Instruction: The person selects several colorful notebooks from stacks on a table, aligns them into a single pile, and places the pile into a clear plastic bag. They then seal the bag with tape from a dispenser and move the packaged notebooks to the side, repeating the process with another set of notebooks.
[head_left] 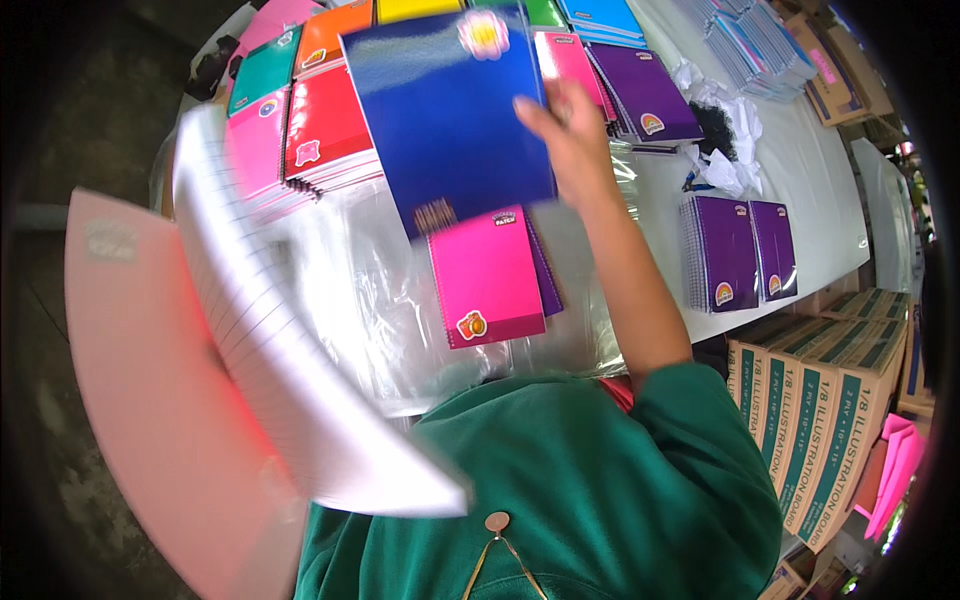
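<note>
head view is showing the right hand [578, 140] holding a blue notebook [450, 130] by its right edge, over the far middle of the surface [830, 210]; its fingers are gripping that edge, the thumb pressing on the cover. the left hand is not showing, so i cannot tell how its fingers are standing. on the near left, an open notebook [290, 350] is hanging spread, blurring.

for good handling, the right fingers should probably be pinching cover and sheets together, keeping the blue notebook clear of the magenta spiral notebook [490, 290], which is lying partly over a purple notebook [546, 268]. loose pages on the left would likely be needing support near the fold, to avoid creasing.

the blue cover is looking smooth and glossy, carrying a flower-shaped sticker [484, 35]. the open pages are bending in a thin white curve, while clear plastic sheeting [350, 270] is wrinkling and glinting underneath.
</note>
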